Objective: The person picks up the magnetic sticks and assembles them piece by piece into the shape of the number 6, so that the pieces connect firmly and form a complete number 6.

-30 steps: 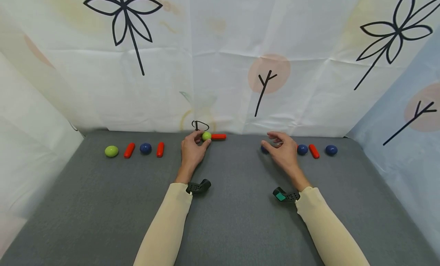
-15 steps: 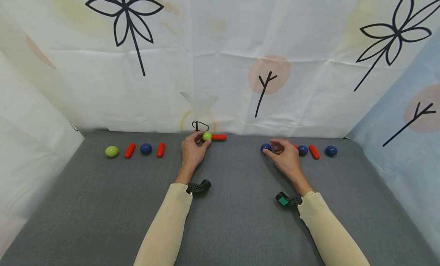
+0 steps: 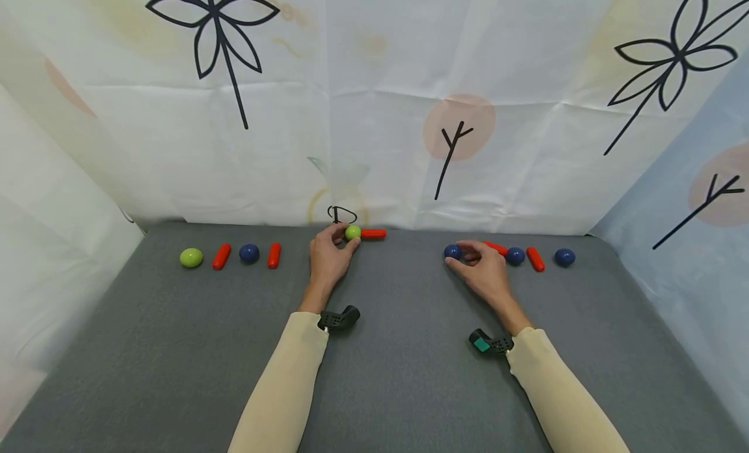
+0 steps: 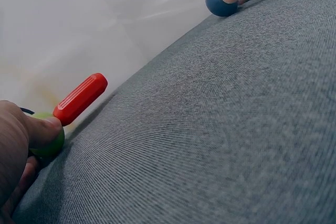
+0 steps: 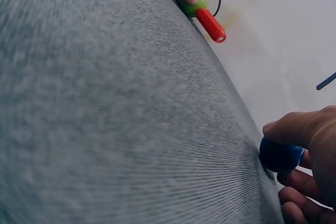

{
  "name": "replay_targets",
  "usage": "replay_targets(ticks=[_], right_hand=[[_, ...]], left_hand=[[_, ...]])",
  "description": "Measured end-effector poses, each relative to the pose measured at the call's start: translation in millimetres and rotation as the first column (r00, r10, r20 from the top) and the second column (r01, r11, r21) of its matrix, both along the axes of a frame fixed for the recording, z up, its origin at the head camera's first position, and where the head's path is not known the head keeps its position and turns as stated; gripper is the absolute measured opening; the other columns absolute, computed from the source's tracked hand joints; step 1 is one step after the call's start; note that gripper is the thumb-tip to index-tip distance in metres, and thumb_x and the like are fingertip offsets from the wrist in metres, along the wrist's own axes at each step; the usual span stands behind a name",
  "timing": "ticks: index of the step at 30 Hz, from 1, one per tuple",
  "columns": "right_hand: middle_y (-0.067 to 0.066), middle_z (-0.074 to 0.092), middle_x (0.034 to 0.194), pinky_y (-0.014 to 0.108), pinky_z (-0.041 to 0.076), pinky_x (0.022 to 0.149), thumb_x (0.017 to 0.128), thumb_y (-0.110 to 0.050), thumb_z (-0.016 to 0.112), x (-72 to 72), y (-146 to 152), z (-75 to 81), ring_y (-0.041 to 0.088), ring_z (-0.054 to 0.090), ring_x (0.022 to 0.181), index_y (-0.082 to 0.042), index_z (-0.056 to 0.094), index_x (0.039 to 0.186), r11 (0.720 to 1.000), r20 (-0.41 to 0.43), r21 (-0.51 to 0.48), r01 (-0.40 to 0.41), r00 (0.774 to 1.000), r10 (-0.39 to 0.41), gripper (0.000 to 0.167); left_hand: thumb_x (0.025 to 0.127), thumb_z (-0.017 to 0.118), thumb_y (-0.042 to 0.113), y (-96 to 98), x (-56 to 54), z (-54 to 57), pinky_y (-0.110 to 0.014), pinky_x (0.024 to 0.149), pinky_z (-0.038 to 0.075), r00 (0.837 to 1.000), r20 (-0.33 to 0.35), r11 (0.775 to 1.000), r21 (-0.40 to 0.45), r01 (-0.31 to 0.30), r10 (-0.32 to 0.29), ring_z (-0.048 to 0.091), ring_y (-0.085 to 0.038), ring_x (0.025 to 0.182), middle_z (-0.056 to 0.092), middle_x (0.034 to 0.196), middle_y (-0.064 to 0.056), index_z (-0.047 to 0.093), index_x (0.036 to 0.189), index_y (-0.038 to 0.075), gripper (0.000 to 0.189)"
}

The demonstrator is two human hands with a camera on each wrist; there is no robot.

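Observation:
At the far side of the table, my left hand (image 3: 329,257) pinches a glossy green ball (image 3: 353,232) between thumb and fingers. A red ridged stick (image 3: 373,233) extends rightward from that ball, its near end against it; in the left wrist view the red stick (image 4: 80,99) slants up beside the thumb. To the right, my right hand (image 3: 483,268) holds a dark blue ball (image 3: 452,252) by its right side. The right wrist view shows the thumb on top of this blue ball (image 5: 281,156) and the fingers curled underneath, partly hidden by it.
Left of the hands lie a green ball (image 3: 190,257), a red stick (image 3: 221,257), a blue ball (image 3: 249,253) and another red stick (image 3: 274,255). Beyond the right hand are a red stick (image 3: 495,247) meeting a blue ball (image 3: 515,256), another red stick (image 3: 535,258) and a blue ball (image 3: 564,257).
My right hand, its fingers spread around the blue ball a second ago, has moved slightly nearer and closed onto it. The left hand keeps the green ball in place.

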State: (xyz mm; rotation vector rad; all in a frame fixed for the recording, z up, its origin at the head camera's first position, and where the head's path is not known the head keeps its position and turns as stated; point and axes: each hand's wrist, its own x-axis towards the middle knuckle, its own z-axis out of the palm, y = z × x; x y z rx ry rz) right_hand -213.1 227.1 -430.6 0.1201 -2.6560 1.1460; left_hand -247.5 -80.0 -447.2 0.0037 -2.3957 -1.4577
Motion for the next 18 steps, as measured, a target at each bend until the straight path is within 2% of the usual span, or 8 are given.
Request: replay_targets(ticks=[8,18], right_hand=[[0.021,0.070,0.115,0.048,0.053,0.090,0.087,-0.018,0.083,-1.5,-0.4,-5.2,0.035,0.065,0.104,0.000,0.069,0.124,1.000,-0.006,-0.011,0.003,1.000,-0.003,0.044],[0.019,0.071,0.108,0.045,0.052,0.085,0.085,-0.019,0.084,-5.7,-9.3,0.4,0.033,0.066,0.097,-0.001,0.071,0.123,1.000,-0.019,-0.026,-0.004,1.000,0.004,0.044]], left_hand=[[0.091,0.080,0.017,1.2,-0.7,0.4,-0.044,0.094,0.051,1.000,0.003,1.000,-0.001,-0.005,0.005,0.067,-0.032,0.107,0.070,0.119,-0.017,0.071,0.125,0.005,0.037],[0.091,0.080,0.018,1.1,-0.1,0.6,-0.044,0.094,0.051,1.000,0.003,1.000,-0.004,-0.008,0.008,0.067,-0.031,0.106,0.070,0.120,-0.016,0.071,0.125,0.005,0.037]])
